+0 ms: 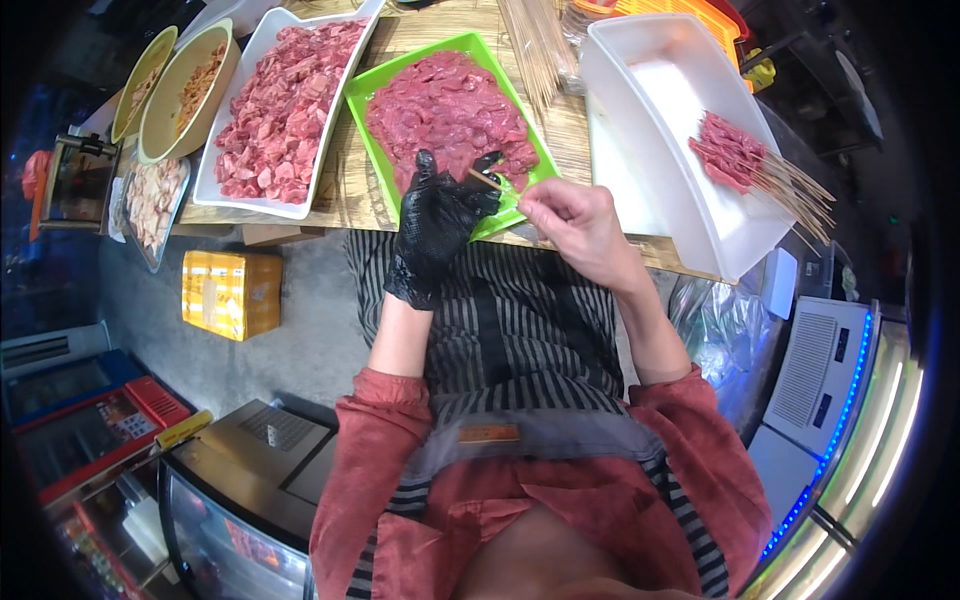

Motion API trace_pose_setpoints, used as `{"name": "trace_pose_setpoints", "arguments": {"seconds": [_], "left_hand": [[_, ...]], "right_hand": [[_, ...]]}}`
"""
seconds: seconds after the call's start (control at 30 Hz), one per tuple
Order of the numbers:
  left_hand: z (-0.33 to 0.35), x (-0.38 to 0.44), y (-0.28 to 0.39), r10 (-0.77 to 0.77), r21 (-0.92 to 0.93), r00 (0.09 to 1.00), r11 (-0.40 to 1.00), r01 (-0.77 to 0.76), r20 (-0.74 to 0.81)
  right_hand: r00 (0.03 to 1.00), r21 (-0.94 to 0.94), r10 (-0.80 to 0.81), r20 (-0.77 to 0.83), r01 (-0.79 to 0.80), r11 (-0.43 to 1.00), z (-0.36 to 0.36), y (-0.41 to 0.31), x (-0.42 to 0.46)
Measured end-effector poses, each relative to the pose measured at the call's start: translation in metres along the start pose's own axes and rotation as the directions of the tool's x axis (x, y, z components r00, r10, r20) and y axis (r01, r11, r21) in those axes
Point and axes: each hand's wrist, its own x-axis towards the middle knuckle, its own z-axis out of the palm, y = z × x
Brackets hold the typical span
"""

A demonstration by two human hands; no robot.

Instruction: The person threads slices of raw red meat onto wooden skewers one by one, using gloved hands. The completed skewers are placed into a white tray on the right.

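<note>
A green plastic tray (480, 46) holds a heap of sliced raw red meat (450, 105). Over its near edge is my left hand (442, 214) in a black glove, fingers around the near end of the meat; whether it grips a piece cannot be told. My bare right hand (577, 225), at the tray's right near corner, pinches a thin wooden skewer (486, 178) that points to the gloved fingers. Loose bamboo skewers (536, 56) lie beyond the tray. To the right, meat threaded on skewers (731, 154) rests across a translucent plastic bin (645, 112).
Left of the green tray are a white tray of meat chunks (289, 112), two bowls (191, 90) of food pieces and a tray of pale meat (155, 199). A white board (619, 172) lies partly under the bin. A yellow-taped box (231, 294) stands on the floor.
</note>
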Motion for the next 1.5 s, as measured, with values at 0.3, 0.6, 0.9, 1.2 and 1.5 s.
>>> {"name": "trace_pose_setpoints", "arguments": {"seconds": [0.3,0.6,0.9,1.2,1.5], "left_hand": [[0.017,-0.014,0.006,0.187,0.686,0.976,0.696,-0.213,0.113],[0.043,-0.024,-0.004,0.356,0.826,0.934,0.535,-0.178,-0.030],[0.033,-0.022,-0.023,0.457,0.944,0.878,0.204,-0.261,0.144],[0.029,-0.021,-0.003,0.404,0.734,0.903,0.656,-0.176,-0.144],[0.020,-0.020,0.001,0.328,0.599,0.938,0.775,-0.201,-0.110]], "right_hand": [[0.997,-0.084,0.047,0.054,-0.042,0.996,-0.013,0.015,-0.022],[1.000,-0.094,0.013,0.011,-0.012,0.996,-0.007,0.015,-0.020],[0.998,-0.206,-0.035,-0.054,0.024,0.978,0.007,0.008,-0.013],[0.998,-0.230,-0.064,-0.010,0.060,0.971,0.002,0.006,-0.016],[0.999,-0.090,0.021,0.042,-0.017,0.996,-0.006,0.002,-0.025]]}}
